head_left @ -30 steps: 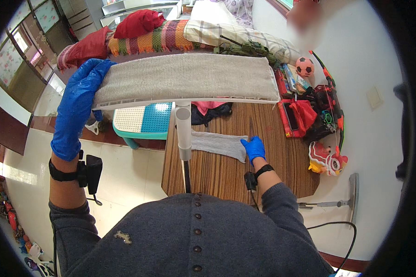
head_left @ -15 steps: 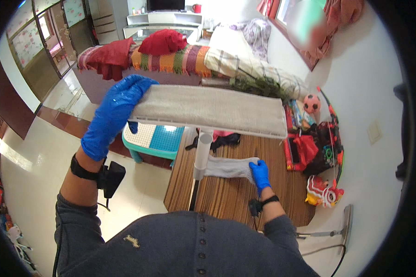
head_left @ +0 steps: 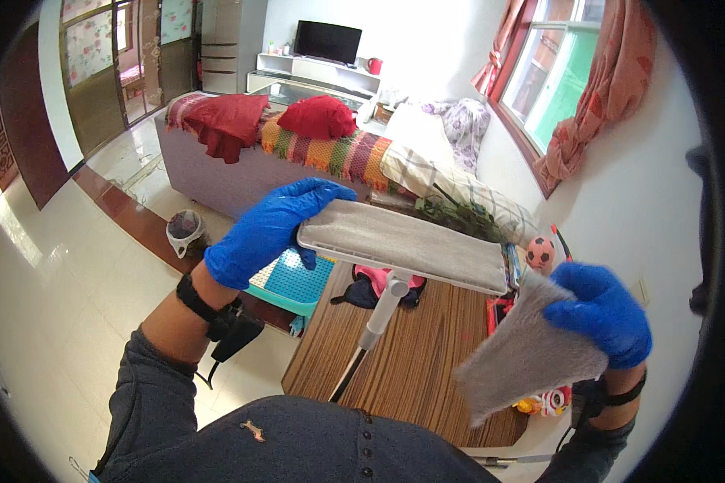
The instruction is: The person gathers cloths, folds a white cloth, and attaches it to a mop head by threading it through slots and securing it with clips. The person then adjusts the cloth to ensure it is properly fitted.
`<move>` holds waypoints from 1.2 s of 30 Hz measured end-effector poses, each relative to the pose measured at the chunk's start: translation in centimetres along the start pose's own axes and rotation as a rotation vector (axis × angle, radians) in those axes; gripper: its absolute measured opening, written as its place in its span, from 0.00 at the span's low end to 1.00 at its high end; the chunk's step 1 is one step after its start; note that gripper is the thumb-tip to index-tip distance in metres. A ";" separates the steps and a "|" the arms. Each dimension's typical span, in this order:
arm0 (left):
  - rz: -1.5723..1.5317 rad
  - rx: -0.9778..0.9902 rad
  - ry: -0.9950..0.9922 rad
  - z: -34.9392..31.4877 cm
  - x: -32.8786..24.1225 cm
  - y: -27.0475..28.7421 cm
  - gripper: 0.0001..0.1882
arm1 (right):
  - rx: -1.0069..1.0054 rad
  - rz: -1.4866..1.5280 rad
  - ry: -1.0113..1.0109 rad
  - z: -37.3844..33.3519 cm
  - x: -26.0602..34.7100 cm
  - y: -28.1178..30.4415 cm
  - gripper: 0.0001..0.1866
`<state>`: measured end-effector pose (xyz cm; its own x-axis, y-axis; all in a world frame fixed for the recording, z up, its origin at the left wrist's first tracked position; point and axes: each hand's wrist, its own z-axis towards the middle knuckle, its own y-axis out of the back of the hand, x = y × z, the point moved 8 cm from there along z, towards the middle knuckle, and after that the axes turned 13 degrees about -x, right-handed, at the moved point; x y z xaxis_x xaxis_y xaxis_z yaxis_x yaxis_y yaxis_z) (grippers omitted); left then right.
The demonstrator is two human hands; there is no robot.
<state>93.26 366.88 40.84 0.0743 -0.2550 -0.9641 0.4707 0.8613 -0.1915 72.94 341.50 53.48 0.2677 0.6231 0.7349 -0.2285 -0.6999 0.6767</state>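
Above the table [head_left: 411, 354], the left hand [head_left: 266, 229] clamps its fingers on the mop head [head_left: 411, 237], seemingly steadying it; near the right edge, the right hand [head_left: 608, 314] pinches a grey cloth [head_left: 528, 358].

Mop head [head_left: 411, 241] over table [head_left: 411, 354], cloth [head_left: 528, 346] at right, sofa [head_left: 225, 181] behind

Blue-gloved hands [head_left: 267, 229] [head_left: 608, 315] hold a flat mop [head_left: 411, 241] and grey cloth [head_left: 524, 350].

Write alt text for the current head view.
A blue-gloved left hand grips one end of a flat mop head, while the blue-gloved right hand holds a grey cloth near its other end. Below is a wood-grain table; a television stands in the background.
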 end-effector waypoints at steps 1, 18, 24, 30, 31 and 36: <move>-0.027 0.018 -0.004 0.0 0.1 0.2 0.22 | -0.065 0.021 0.095 -0.2 2.1 0.5 0.14; 0.244 0.015 -0.357 0.6 1.9 2.4 0.25 | -0.191 0.648 0.237 10.6 4.4 -5.4 0.16; 0.166 -0.033 -0.266 0.5 2.7 3.2 0.21 | -0.183 0.713 0.205 10.3 3.3 -4.3 0.11; 0.055 -0.017 -0.248 0.0 1.6 3.0 0.23 | -0.112 0.790 0.118 10.0 0.5 -3.9 0.12; -0.024 0.006 -0.207 -0.1 1.6 2.6 0.23 | -0.091 0.799 0.128 10.0 0.0 -4.0 0.15; -0.180 0.015 -0.087 -0.5 1.2 1.6 0.21 | -0.185 0.601 0.079 10.9 -3.5 -3.8 0.15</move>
<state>93.71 368.19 39.24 0.0628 -0.4417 -0.8949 0.4964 0.7917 -0.3560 83.10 338.14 47.83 -0.0265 0.1691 0.9852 -0.4774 -0.8681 0.1362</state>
